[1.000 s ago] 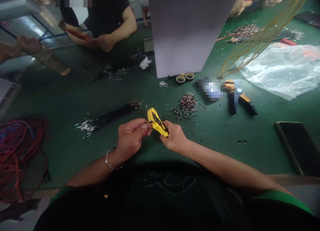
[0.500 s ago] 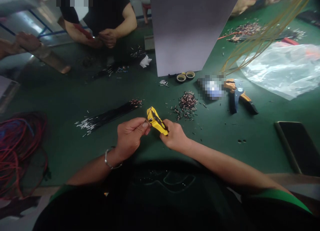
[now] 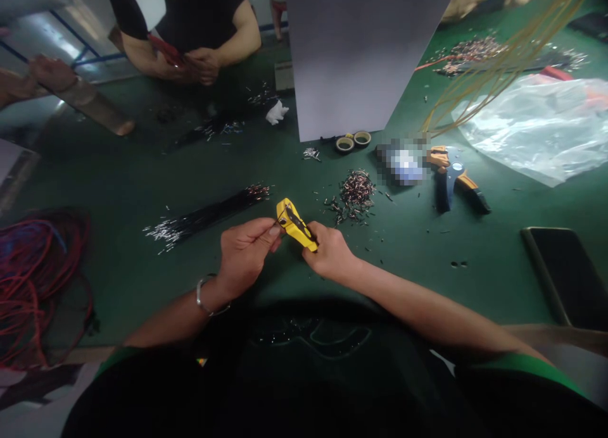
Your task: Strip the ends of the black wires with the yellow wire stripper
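Note:
My right hand is wrapped round the handles of a yellow hand crimping tool, its head tilted up and to the left. Close against that head, my left hand pinches a thin dark wire; most of the wire is hidden by the fingers. A bundle of short black wires lies to the left on the green table, with bare copper ends toward me and silvery ends at the far left. To the right of the tool is a pile of small copper and black offcuts.
Small silver pieces and two tape rolls lie before a grey panel. To the right are a blue-and-orange wire stripper, a phone and a plastic bag. Red cables are coiled at left. A co-worker's hands are across the table.
The view has shifted slightly. My hands and the yellow crimping tool keep nearly the same pose, a touch further left. Across the table, the co-worker's hands have moved a little.

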The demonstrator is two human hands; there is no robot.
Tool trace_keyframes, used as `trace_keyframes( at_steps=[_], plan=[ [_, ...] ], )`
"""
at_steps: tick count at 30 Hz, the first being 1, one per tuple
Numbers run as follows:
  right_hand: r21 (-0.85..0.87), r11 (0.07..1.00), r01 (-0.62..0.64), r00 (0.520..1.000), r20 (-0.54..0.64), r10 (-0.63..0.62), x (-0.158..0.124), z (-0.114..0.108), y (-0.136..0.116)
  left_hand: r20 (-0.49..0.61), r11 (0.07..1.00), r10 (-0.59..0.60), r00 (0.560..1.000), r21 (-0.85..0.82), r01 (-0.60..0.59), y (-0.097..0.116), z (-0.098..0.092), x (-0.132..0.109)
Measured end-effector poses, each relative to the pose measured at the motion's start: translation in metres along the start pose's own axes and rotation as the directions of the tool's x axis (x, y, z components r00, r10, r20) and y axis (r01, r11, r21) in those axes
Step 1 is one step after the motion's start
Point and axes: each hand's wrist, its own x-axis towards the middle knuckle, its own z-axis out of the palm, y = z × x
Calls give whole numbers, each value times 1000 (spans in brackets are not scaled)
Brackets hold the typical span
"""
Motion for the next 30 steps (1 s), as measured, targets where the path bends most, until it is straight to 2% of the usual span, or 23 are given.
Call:
trace_keyframes(
  at_steps=[7,10,13,16,19,24,27,30],
  plan=[
    [-5,1000,6,1000,7,-6,-1,0,-2,-7,996,20,1000,91,-19,7,-1,1],
    [-12,998,-55,998,-39,55,5,-8,4,16,997,-61,998,50,60,5,-3,-1],
    [27,985,-169,977,-125,171,13,-17,13,4,982,-166,986,-93,166,4,-9,2],
    [85,980,-180,975,-119,190,17,-21,16,-142,943,-129,981,-324,77,10,-14,15],
    [192,958,-211,969,-85,230,16,-19,17,-106,889,-165,981,-447,101,17,-14,28],
    [500,820,-279,944,-16,330,15,-25,18,-111,876,-172,979,-471,101,16,-3,34],
    [642,714,-279,949,70,308,15,-36,11,-135,891,-158,978,-446,83,12,3,34],
    [708,642,-294,951,147,273,14,-46,-3,-153,915,-142,978,-398,70,10,8,33]
  ],
)
